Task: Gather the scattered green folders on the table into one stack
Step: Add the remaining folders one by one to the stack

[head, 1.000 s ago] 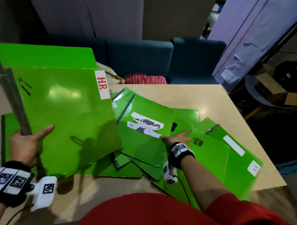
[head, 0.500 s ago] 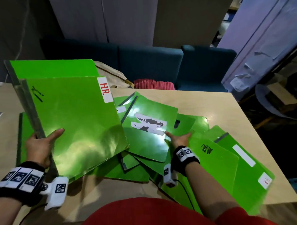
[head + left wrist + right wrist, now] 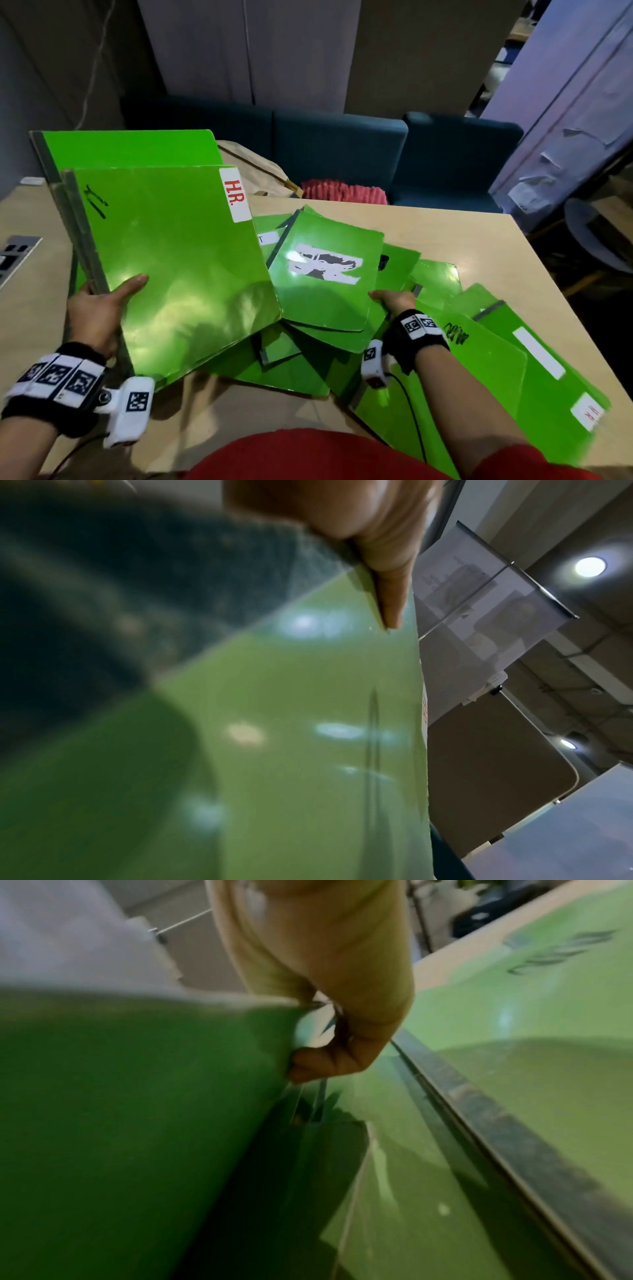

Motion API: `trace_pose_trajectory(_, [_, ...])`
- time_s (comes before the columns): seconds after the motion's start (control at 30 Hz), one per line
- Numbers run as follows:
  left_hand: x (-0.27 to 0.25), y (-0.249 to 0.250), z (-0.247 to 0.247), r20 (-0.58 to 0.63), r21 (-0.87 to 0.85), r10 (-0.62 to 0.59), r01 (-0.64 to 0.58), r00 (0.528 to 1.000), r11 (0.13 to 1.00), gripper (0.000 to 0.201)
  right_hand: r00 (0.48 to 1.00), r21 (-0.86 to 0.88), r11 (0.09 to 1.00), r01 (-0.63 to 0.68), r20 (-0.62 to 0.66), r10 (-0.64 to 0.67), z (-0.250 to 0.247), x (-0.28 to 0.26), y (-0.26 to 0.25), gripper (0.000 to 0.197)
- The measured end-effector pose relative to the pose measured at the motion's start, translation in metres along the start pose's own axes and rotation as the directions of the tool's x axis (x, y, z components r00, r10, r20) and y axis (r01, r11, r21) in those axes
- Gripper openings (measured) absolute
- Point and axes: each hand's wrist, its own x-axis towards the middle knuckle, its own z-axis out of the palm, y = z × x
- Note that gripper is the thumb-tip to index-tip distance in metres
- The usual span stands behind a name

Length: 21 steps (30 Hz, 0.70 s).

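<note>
Left hand (image 3: 97, 310) grips HR folder (image 3: 178, 260); right hand (image 3: 394, 299) pinches torn-label folder (image 3: 325, 274) overlapping scattered folders (image 3: 496, 370).

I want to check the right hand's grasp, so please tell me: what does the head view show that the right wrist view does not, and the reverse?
Only the head view shows the left hand holding the green folder with the red "H.R." label and the beige table.

Only the right wrist view shows the fingers curled under a folder's edge.

Both show the right hand gripping the green folder with the torn white label.
</note>
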Motion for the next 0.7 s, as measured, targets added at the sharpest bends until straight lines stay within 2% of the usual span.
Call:
trace_pose_trajectory(0.1, [0.003,0.000,0.000,-0.012,-0.016,-0.019,0.019,1.000,1.000,0.040,0.993,0.013,1.000,-0.010,0.114,0.009,-0.004,0.001,-0.003,0.069])
trace_pose_trajectory(0.23, [0.000,0.000,0.000,-0.018,-0.037,-0.026,0.025,1.000,0.999,0.041,0.958,0.021,0.994,-0.107,0.268,0.098,0.014,-0.007,0.010,0.071])
trace_pose_trajectory(0.3, [-0.003,0.003,0.000,-0.022,-0.054,-0.017,0.016,1.000,0.998,0.039,0.957,0.061,0.991,-0.118,0.273,0.097,0.022,-0.005,0.014,0.068])
trace_pose_trajectory(0.4, [-0.007,0.007,-0.003,-0.026,-0.053,0.005,-0.006,1.000,0.999,0.021,0.970,0.264,0.964,-0.042,0.241,-0.023,0.015,0.010,0.009,0.067])
trace_pose_trajectory(0.47, [-0.007,0.008,-0.006,-0.025,-0.109,0.051,-0.053,0.998,0.993,0.042,0.977,0.353,0.936,0.015,0.194,-0.089,-0.002,0.016,-0.005,0.087])
trace_pose_trajectory(0.5, [-0.008,0.010,-0.005,-0.022,-0.126,0.058,-0.060,0.998,0.990,0.049,0.975,0.410,0.911,0.050,0.176,-0.133,-0.014,0.014,-0.014,0.087])
trace_pose_trajectory(0.57, [-0.010,0.016,-0.005,-0.025,-0.129,0.048,-0.050,0.999,0.990,0.045,0.957,0.504,0.847,0.169,0.121,-0.263,-0.044,0.010,-0.033,0.053])
trace_pose_trajectory(0.6, [-0.009,0.017,-0.004,-0.018,-0.124,0.044,-0.046,0.999,0.991,0.040,0.944,0.529,0.820,0.218,0.101,-0.316,-0.056,0.010,-0.040,0.047])
trace_pose_trajectory(0.67, [-0.007,0.018,-0.001,0.007,-0.090,0.042,-0.041,0.999,0.995,0.036,0.909,0.597,0.758,0.263,0.111,-0.403,-0.074,0.002,-0.055,0.048])
trace_pose_trajectory(0.7, [-0.006,0.017,0.001,0.017,-0.075,0.045,-0.044,0.999,0.996,0.030,0.882,0.634,0.726,0.265,0.145,-0.449,-0.077,-0.001,-0.061,0.035])
